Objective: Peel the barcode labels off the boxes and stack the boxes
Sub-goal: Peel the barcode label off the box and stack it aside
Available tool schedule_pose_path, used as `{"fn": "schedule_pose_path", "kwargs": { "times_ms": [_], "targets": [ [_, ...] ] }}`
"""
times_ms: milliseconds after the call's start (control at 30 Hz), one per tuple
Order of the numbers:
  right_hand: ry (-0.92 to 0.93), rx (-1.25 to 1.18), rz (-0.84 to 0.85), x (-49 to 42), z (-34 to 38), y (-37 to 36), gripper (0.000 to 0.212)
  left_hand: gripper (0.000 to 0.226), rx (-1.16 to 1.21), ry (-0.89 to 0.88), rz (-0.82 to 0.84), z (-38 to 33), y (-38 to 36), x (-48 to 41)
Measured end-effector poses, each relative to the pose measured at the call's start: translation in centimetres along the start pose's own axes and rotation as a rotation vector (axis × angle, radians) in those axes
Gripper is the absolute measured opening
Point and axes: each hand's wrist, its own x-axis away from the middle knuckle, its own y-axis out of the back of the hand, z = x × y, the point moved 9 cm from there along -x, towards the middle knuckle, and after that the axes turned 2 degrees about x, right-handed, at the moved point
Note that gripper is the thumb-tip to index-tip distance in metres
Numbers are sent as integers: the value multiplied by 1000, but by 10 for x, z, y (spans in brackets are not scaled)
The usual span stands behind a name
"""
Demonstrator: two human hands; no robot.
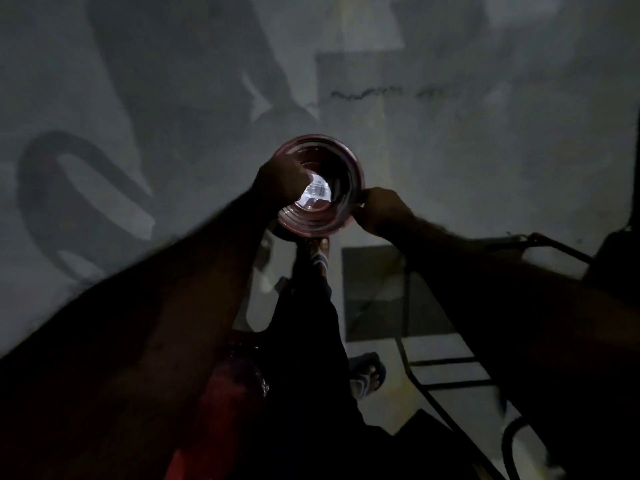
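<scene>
Both forearms rise from the lower corners to one round pinkish box (313, 224) at frame centre. The left hand (280, 181) curls over its left rim, fingers dipping inside beside the single white barcode label (318, 192). The right hand (381, 209) pinches the right rim. Below are two sandalled feet (367, 374) and a dark mat (374, 292) on the grey floor (485, 150).

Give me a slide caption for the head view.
Left hand and right hand hold a round pink container, barcode label showing.
</scene>
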Motion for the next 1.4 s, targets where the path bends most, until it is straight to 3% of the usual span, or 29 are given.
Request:
{"fn": "schedule_pose_path", "kwargs": {
  "times_ms": [200, 400, 567, 733, 867, 1000, 1200, 1400],
  "targets": [
    [-124, -206, -148, 111, -26, 64, 49, 19, -174, -248, 96, -99, -22, 84],
    [-104, -405, -664, 301, -67, 166, 57, 39, -330, -562, -41, -243, -34, 224],
    [-205, -476, -1029, 520, -129, 180, 55, 49, -426, -952, -141, -360, -78, 406],
    [-522, -512, -1346, 741, -228, 115, 55, 59, -558, -1343, -136, -423, -184, 595],
    [-798, -562, -1415, 876, -291, 26, 64, 57, -612, -1538, -5, -431, -288, 707],
    [-1056, -619, -1465, 987, -322, -63, 72, 71, -758, -1683, 101, -430, -383, 788],
    [-1429, -712, -1473, 1111, -327, -176, 72, 74, -913, -1890, 255, -427, -490, 895],
    [-1765, -855, -1411, 1173, -273, -289, 74, 80, -1042, -2037, 587, -366, -604, 982]
  ]
}}
